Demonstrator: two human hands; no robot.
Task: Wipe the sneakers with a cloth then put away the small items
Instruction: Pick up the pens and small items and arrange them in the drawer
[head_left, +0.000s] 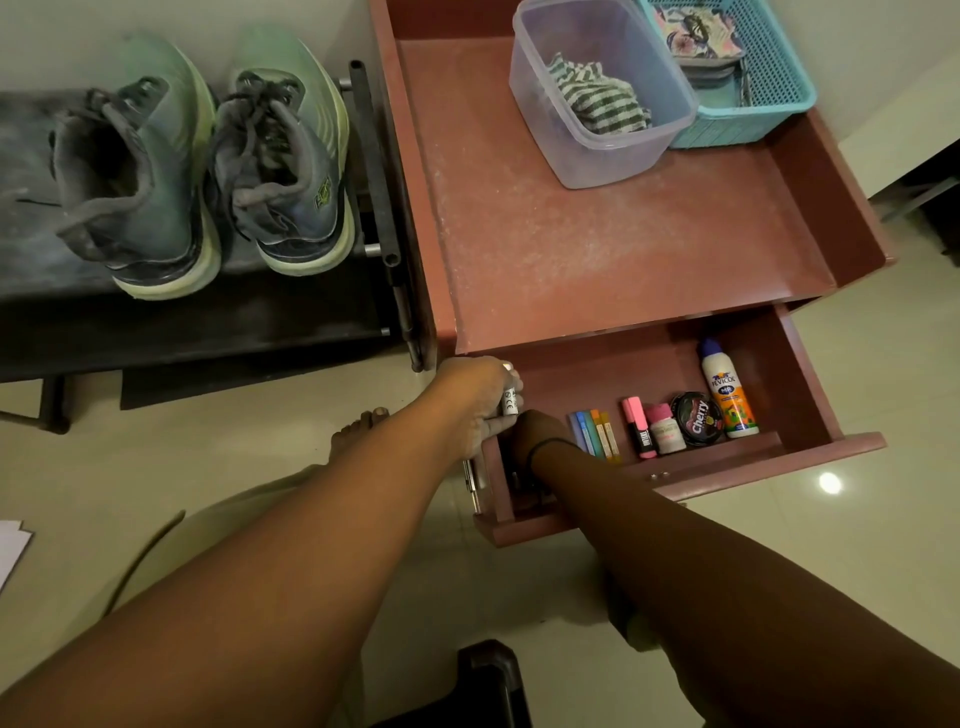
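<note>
Sneakers (202, 171) sit side by side on the dark rack (130, 317), well apart from the hands; cloth (597, 98) lies bunched in the clear tub (602, 130) on the cabinet top (623, 244), so wiping looks finished and stowing is the step in hand. Drawer (779, 452) pulled open. Along its front wall: coloured pens (595, 431), pink marker (639, 426), small jar (665, 428), polish tin (696, 421), glue bottle (727, 389). Left hand (475, 395) at the drawer's left corner, fingers curled round a small white cylinder (510, 397), probably a battery; held upright, top end showing. Right hand (535, 436) reaches down into the drawer's left end, fingers hidden below the wrist; grip cannot be told. Cylinder judged light, rigid, smooth, apt to roll once laid flat; best pinched mid-barrel and set against a wall or another item. Pens likewise light and prone to rolling; the tin is stiff, safest taken by its rim.
</note>
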